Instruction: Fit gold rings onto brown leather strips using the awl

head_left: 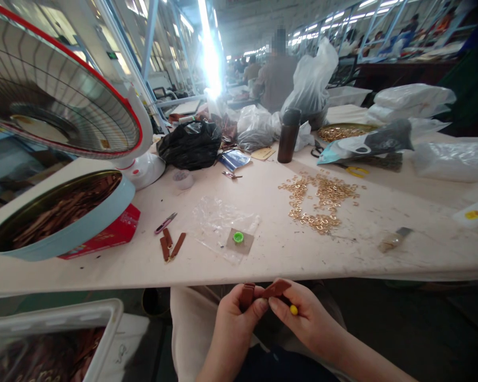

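Observation:
My left hand (pixel 236 321) is closed on a brown leather strap (pixel 247 295), held over my lap just below the table edge. Beside it, my right hand (pixel 307 321) pinches a brown leather piece (pixel 278 288), and the thumbs of both hands nearly meet. I cannot tell whether the two brown parts are one strap. A yellow rounded tip (pixel 293 309) sticks out between the fingers of my right hand; the rest of that item is hidden. On the table ahead lie a few short leather straps (pixel 177 245) with gold rings, and a small green cup (pixel 238 237) on a cardboard square (pixel 247 245).
Gold rings (pixel 322 199) are scattered at right centre. Thread snips (pixel 165 223) lie left of a clear plastic bag (pixel 211 217). A round tin (pixel 83 217) of leather strips and a fan (pixel 139 164) stand left. A dark bottle (pixel 289 135) stands farther back. A white bin (pixel 115 313) sits lower left.

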{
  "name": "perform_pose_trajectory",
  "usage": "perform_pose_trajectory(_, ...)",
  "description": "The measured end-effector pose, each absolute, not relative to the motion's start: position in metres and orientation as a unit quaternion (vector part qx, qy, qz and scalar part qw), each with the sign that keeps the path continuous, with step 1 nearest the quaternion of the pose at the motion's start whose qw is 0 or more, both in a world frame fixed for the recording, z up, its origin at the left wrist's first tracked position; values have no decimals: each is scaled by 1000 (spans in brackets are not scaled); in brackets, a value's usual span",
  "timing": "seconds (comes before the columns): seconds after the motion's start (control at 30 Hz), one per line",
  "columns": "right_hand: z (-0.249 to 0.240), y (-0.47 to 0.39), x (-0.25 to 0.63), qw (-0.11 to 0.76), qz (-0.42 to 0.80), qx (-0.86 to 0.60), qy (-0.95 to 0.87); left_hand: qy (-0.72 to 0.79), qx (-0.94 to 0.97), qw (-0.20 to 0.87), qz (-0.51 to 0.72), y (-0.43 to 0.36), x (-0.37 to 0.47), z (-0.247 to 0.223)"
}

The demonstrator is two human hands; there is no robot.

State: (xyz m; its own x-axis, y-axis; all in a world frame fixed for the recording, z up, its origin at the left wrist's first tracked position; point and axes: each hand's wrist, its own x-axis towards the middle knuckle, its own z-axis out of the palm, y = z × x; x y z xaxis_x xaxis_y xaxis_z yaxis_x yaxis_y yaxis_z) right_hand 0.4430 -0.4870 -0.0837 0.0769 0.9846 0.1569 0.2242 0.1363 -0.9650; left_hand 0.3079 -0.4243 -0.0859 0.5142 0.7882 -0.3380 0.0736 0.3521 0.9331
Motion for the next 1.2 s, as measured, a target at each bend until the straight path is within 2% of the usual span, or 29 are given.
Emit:
perform_pose_trajectory(0.23, -92, -481, 443, 485, 348, -568, -566, 415, 590, 653, 229, -417, 302, -84)
perform_pose_trajectory(0.43, -98, -476, 442, 514, 421, -578, -475, 425, 540, 682, 249, -418, 303, -84)
perform_pose_trajectory(0.6, -97, -475, 440, 515, 428, -587, -455, 406, 495, 724, 256, -418, 300, -85)
perform_pose_trajectory(0.93, -85, -482, 444, 475, 323, -560, -597, 388, 479, 768, 175, -416, 294, -85)
perform_pose_trajectory(1.2, -80, -482, 444, 445, 339, -550, -621, 399, 533, 722, 189, -419, 295, -83)
